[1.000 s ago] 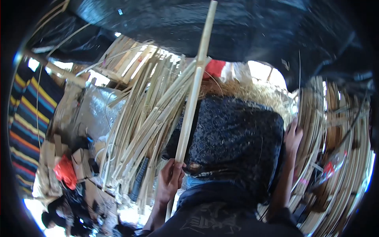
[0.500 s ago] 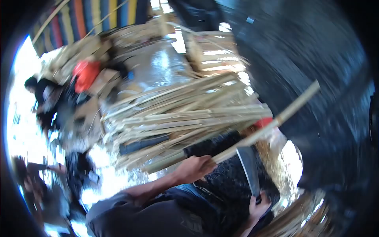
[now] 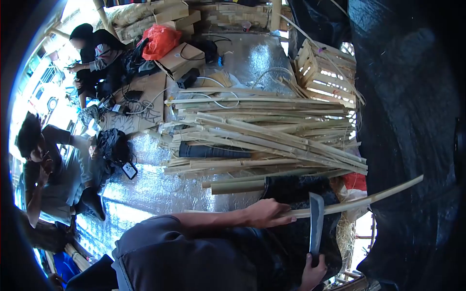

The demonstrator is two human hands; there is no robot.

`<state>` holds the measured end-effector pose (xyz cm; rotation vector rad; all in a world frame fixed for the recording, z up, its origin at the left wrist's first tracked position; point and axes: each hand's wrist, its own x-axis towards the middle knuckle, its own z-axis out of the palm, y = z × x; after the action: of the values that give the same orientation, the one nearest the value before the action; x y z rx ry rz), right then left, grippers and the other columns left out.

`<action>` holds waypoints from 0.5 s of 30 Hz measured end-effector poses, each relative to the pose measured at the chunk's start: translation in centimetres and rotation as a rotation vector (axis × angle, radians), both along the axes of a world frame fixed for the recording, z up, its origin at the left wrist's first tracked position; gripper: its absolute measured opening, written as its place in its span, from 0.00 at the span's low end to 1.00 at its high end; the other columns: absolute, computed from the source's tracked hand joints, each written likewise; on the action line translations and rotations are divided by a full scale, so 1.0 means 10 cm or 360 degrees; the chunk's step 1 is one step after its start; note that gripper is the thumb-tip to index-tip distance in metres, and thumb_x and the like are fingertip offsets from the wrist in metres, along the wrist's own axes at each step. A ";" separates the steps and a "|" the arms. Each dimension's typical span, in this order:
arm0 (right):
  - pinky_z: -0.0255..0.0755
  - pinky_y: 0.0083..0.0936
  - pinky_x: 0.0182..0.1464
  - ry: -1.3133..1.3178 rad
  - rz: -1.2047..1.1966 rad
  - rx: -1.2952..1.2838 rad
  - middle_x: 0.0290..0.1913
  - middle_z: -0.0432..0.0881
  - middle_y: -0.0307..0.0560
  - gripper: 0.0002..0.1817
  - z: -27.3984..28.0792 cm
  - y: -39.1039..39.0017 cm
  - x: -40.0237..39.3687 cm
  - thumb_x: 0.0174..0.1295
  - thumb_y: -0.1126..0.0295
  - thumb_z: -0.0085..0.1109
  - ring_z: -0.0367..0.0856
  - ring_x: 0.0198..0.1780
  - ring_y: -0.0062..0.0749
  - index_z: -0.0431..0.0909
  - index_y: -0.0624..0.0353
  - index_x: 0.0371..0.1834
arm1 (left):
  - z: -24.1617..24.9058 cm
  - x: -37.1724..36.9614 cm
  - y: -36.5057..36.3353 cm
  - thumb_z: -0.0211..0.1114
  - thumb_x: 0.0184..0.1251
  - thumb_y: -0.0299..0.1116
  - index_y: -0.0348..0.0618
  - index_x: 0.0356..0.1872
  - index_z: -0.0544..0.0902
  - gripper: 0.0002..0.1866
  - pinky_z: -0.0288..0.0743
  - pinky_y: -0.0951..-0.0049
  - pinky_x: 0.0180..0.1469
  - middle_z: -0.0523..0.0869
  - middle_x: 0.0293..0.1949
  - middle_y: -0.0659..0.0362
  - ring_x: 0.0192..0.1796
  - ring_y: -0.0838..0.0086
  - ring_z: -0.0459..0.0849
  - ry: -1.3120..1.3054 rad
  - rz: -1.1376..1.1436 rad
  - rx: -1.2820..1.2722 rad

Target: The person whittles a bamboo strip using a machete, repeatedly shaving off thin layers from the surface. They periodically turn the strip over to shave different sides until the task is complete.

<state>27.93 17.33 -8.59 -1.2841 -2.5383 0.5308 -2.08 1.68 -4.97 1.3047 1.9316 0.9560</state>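
My left hand [image 3: 267, 213] is wrapped round a long pale bamboo strip [image 3: 374, 198], which reaches out to the right over my lap and curves slightly upward at its far end. Lower right, my right hand [image 3: 313, 272] grips the dark handle of a machete [image 3: 316, 223]. The wide blade points up and crosses the strip, its tip above it; whether the two touch is unclear. Dark cloth lies under the blade. Just beyond my hands is a pile of split bamboo strips [image 3: 272, 136].
Two people sit at the left, one in black [image 3: 104, 46], one in grey [image 3: 63, 169]. A red plastic bag [image 3: 160, 41], a cardboard box [image 3: 182, 58], a wooden crate [image 3: 325, 72] and cables stand beyond the pile. Black sheeting [image 3: 407, 121] hangs at the right.
The view has turned and is sharper. The bamboo strip, steeply slanted before, now lies nearly level, and the machete stands more upright across it. Both hands keep their hold.
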 end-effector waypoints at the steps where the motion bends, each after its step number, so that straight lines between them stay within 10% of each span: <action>1: 0.78 0.49 0.43 -0.0258 -0.0085 -0.0147 0.39 0.87 0.63 0.28 0.39 -0.14 -0.13 0.58 0.44 0.73 0.89 0.42 0.56 0.83 0.55 0.52 | -0.08 0.01 0.02 0.52 0.77 0.61 0.34 0.47 0.85 0.33 0.83 0.57 0.41 0.89 0.31 0.46 0.35 0.51 0.89 0.0079 0.0086 0.0119; 4: 0.78 0.47 0.43 0.0060 -0.0023 -0.0147 0.38 0.87 0.62 0.25 0.54 -0.24 -0.03 0.59 0.49 0.74 0.88 0.42 0.58 0.84 0.55 0.51 | 0.02 -0.10 -0.03 0.52 0.77 0.63 0.33 0.43 0.87 0.35 0.82 0.59 0.39 0.89 0.29 0.48 0.33 0.58 0.90 -0.0514 0.0024 -0.0015; 9: 0.80 0.38 0.44 0.0179 0.0022 -0.0195 0.39 0.89 0.54 0.25 0.69 -0.34 0.17 0.58 0.55 0.77 0.89 0.41 0.45 0.83 0.55 0.53 | 0.09 -0.07 -0.02 0.51 0.77 0.65 0.34 0.32 0.88 0.38 0.81 0.65 0.36 0.87 0.24 0.53 0.29 0.66 0.88 -0.0643 0.0096 -0.0099; 15: 0.78 0.41 0.46 -0.0242 -0.0030 -0.0554 0.41 0.88 0.60 0.23 0.57 -0.38 0.11 0.65 0.51 0.69 0.88 0.45 0.56 0.83 0.57 0.53 | -0.32 0.01 0.27 0.49 0.73 0.71 0.34 0.29 0.88 0.43 0.79 0.66 0.35 0.85 0.21 0.58 0.28 0.69 0.86 -0.0517 0.0320 -0.0169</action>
<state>29.00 13.50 -2.93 -1.5126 -2.6345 0.9380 -2.01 4.33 -8.22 0.8466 1.8516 1.0730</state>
